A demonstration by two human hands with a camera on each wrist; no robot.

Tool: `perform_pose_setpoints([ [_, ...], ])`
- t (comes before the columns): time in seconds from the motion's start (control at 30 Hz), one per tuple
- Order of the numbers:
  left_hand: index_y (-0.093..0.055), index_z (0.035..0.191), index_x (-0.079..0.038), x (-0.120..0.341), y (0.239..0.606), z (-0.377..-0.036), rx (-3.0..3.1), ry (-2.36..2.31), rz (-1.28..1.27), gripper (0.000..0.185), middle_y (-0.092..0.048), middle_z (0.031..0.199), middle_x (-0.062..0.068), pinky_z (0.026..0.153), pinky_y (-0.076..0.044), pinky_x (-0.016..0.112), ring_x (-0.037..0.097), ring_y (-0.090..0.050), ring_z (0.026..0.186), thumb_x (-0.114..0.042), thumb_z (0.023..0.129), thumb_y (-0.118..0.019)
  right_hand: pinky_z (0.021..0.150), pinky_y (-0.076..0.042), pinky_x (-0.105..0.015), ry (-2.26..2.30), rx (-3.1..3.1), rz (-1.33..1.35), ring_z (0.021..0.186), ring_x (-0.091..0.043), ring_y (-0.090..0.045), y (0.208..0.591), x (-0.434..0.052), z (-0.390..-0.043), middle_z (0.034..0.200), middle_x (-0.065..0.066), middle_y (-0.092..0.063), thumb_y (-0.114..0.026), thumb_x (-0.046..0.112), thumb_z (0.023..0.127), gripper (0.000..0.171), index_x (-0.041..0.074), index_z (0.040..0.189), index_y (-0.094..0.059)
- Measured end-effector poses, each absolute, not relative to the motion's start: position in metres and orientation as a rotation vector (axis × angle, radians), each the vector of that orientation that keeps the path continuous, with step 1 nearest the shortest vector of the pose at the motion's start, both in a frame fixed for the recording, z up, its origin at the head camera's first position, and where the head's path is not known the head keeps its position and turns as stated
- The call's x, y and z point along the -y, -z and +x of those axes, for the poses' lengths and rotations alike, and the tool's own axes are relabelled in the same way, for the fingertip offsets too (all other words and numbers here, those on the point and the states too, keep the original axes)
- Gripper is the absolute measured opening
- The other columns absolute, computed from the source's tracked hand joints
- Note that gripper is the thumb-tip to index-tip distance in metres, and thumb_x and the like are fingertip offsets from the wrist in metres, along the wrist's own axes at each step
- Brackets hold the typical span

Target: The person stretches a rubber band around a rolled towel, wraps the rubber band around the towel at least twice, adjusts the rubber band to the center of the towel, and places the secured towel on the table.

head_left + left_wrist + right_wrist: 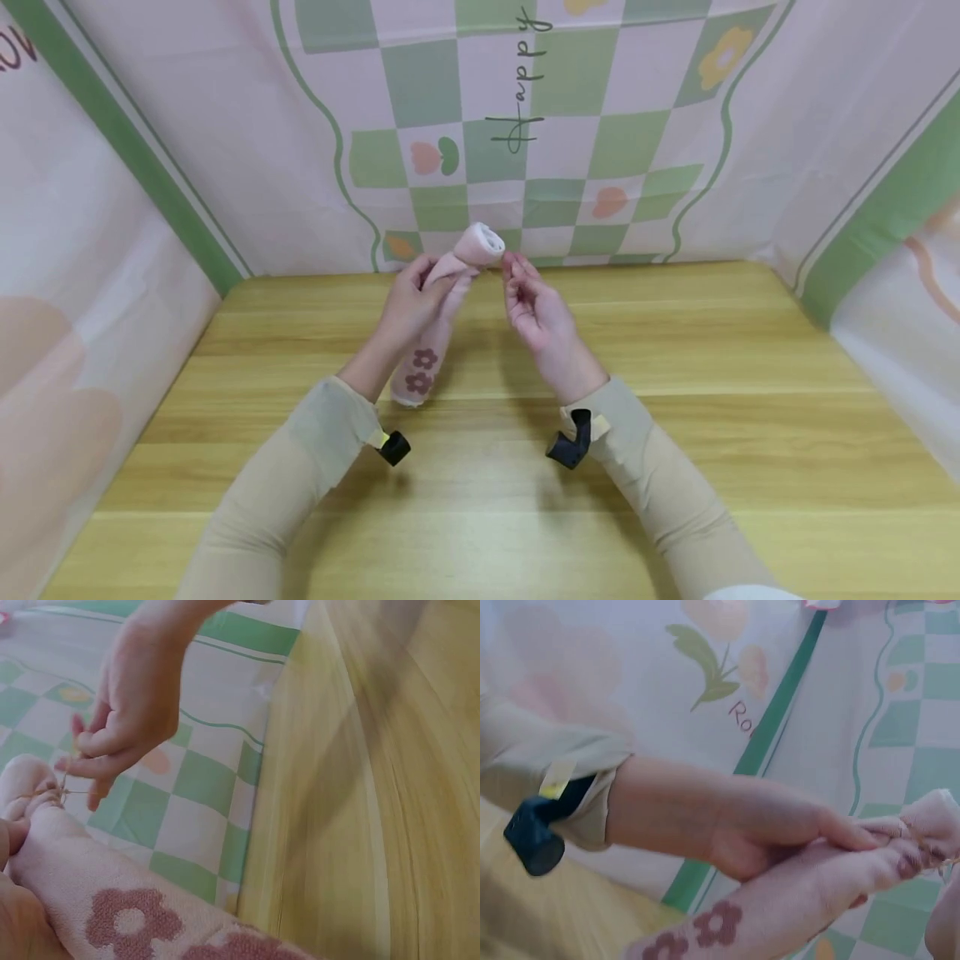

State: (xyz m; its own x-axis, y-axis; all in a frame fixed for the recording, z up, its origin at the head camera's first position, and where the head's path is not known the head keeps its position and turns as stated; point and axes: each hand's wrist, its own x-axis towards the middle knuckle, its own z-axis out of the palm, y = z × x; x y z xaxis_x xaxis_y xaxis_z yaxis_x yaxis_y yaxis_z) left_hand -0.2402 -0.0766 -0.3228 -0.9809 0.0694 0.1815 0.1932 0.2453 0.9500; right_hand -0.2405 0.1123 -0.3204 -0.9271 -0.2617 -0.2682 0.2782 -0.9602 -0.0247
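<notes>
While raised above the wooden desk (675,400), left hand (408,304) gripping a rolled pink towel (438,333) near its tied top, lower end near the desk, right hand (536,312) just beside, pinching a thin band (66,787) there.

A rolled pink towel (438,321) with dark red flower prints stands tilted, its top leaning toward one o'clock. A thin band cinches it near the upper end, and the lower end rests on the worktop (675,400).
</notes>
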Motion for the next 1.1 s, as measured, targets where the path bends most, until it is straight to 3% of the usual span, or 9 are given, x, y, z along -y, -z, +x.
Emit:
perform_pose_setpoints([
  [0.13,-0.065,0.123,-0.002,0.074,0.323,-0.238,2.437,1.777,-0.319,0.024,-0.067,0.116,0.013,0.085,-0.053,0.035,0.023,-0.062,0.098,-0.013,0.101,-0.065,0.072,-0.059,-0.023,2.878,-0.052,0.55,0.071,-0.027,-0.07,0.315,-0.111,-0.241,0.092,-0.024,-0.067,-0.05,-0.004,0.104,0.023,-0.001,0.124,-0.06],
  [0.23,-0.065,0.124,-0.003,0.072,0.322,-0.236,2.452,1.755,-0.363,0.025,-0.067,0.117,0.013,0.087,-0.053,0.037,0.024,-0.062,0.101,-0.012,0.101,-0.065,0.082,-0.057,-0.025,2.924,-0.078,0.599,0.09,-0.026,-0.074,0.313,-0.108,-0.241,0.095,-0.022,-0.072,-0.058,-0.002,0.101,0.01,-0.005,0.109,-0.063],
  [0.3,-0.065,0.125,-0.003,0.071,0.322,-0.235,2.457,1.757,-0.384,0.025,-0.067,0.118,0.013,0.088,-0.053,0.038,0.024,-0.062,0.103,-0.011,0.101,-0.065,0.09,-0.055,-0.027,2.955,-0.13,0.583,0.11,-0.024,-0.07,0.313,-0.107,-0.241,0.107,-0.021,-0.072,-0.061,0.0,0.1,0.014,-0.004,0.114,-0.064],
  [0.37,-0.065,0.125,-0.003,0.07,0.321,-0.235,2.456,1.763,-0.387,0.025,-0.067,0.117,0.013,0.088,-0.052,0.038,0.024,-0.061,0.103,-0.011,0.101,-0.065,0.097,-0.051,-0.029,2.979,-0.211,0.507,0.13,-0.023,-0.058,0.313,-0.107,-0.239,0.128,-0.019,-0.065,-0.059,0.003,0.102,0.029,-0.002,0.131,-0.059],
  [0.53,-0.065,0.126,-0.002,0.071,0.321,-0.234,2.456,1.761,-0.388,0.026,-0.067,0.117,0.014,0.089,-0.052,0.038,0.024,-0.061,0.103,-0.01,0.101,-0.064,0.105,-0.045,-0.03,3.013,-0.628,0.156,0.147,-0.027,-0.037,0.318,-0.106,-0.235,0.163,-0.016,-0.032,-0.05,0.009,0.108,0.055,-0.001,0.157,-0.027],
  [0.63,-0.064,0.125,-0.001,0.072,0.321,-0.233,2.458,1.757,-0.401,0.025,-0.067,0.117,0.014,0.088,-0.053,0.038,0.025,-0.062,0.102,-0.01,0.101,-0.064,0.106,-0.045,-0.031,2.989,-0.854,-0.079,0.149,-0.034,-0.032,0.322,-0.109,-0.234,0.166,-0.02,-0.021,-0.058,0.01,0.105,0.068,-0.006,0.158,-0.019],
  [0.77,-0.065,0.123,-0.003,0.076,0.32,-0.233,2.472,1.75,-0.432,0.024,-0.067,0.113,0.013,0.083,-0.052,0.035,0.023,-0.061,0.097,-0.012,0.101,-0.064,0.107,-0.045,-0.032,2.893,-1.003,-0.247,0.147,-0.037,-0.033,0.322,-0.116,-0.235,0.164,-0.023,-0.024,-0.077,0.007,0.092,0.089,-0.009,0.157,-0.02],
  [1.0,-0.067,0.121,-0.004,0.08,0.317,-0.232,2.529,1.645,-0.514,0.022,-0.068,0.115,0.011,0.085,-0.05,0.034,0.021,-0.06,0.099,-0.009,0.099,-0.064,0.11,-0.042,-0.032,2.697,-1.105,-0.311,0.148,-0.034,-0.03,0.319,-0.13,-0.237,0.168,-0.017,-0.018,-0.079,0.002,0.09,0.095,-0.007,0.159,-0.015],
  [1.1,-0.068,0.121,-0.004,0.081,0.316,-0.232,2.565,1.568,-0.558,0.022,-0.068,0.118,0.012,0.088,-0.05,0.037,0.024,-0.061,0.103,-0.008,0.1,-0.063,0.109,-0.042,-0.032,2.616,-1.201,-0.325,0.15,-0.035,-0.027,0.319,-0.134,-0.239,0.167,-0.019,-0.018,-0.074,-0.001,0.092,0.088,-0.008,0.159,-0.017],
])
